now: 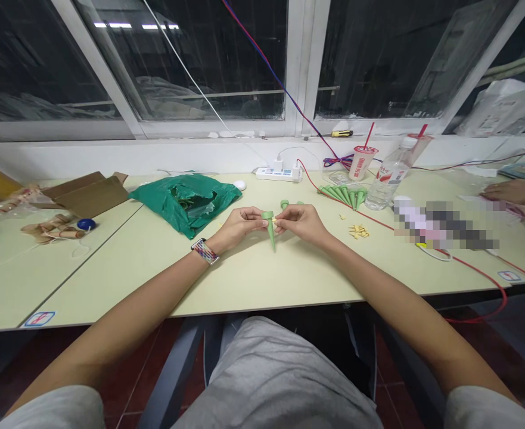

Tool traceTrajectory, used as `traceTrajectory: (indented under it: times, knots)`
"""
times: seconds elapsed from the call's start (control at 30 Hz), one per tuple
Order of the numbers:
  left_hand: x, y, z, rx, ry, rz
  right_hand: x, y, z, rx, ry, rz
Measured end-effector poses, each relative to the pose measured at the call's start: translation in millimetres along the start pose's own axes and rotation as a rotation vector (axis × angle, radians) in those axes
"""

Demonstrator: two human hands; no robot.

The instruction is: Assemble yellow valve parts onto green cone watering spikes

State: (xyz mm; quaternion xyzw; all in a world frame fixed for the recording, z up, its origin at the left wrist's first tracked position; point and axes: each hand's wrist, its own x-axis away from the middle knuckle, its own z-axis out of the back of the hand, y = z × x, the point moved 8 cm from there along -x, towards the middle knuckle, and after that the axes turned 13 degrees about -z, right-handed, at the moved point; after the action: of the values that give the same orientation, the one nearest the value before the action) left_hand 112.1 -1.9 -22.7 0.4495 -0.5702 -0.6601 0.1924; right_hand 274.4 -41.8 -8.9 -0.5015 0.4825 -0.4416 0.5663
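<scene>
Over the middle of the table, my left hand [241,226] pinches a green plastic cone [270,236], its wide capped end up and its point down. My right hand [306,223] is closed at the cone's right side, with a small yellow piece [275,221] between thumb and finger, against or very near the cone; contact is hard to tell. Just behind my hands stands another green piece [284,204], partly covered. Several green cones [341,194] lie fanned out to the right, and a small pile of yellow pieces [359,231] lies in front of them.
A torn green plastic bag [190,202] lies left of my hands, near a cardboard box [86,193] and wooden toys [50,229]. Rightward stand a water bottle [385,179] and a drink cup [362,162]. A red cable [369,220] crosses the table. Another person's hand [515,193] rests far right.
</scene>
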Motion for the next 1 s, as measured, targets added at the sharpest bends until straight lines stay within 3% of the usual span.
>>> traceTrajectory:
  times: [0.23, 0.53, 0.8, 0.9, 1.0]
  knots:
    - [0, 3, 2.2, -0.116, 0.006, -0.040, 1, 1, -1, -0.053, -0.020, -0.030]
    - [1, -2, -4.4, 0.045, -0.004, 0.015, -2, 6, 3, 0.011, 0.002, 0.008]
    - [-1, 3, -15.2, 0.084, -0.008, -0.027, 2, -2, -9, 0.035, -0.017, 0.033]
    - [-1, 3, -12.4, 0.071, 0.012, -0.022, 2, -11, 0, 0.234, 0.005, 0.083]
    - [-1, 2, -6.9, 0.068, 0.025, -0.006, -1, -23, 41, 0.690, 0.250, 0.068]
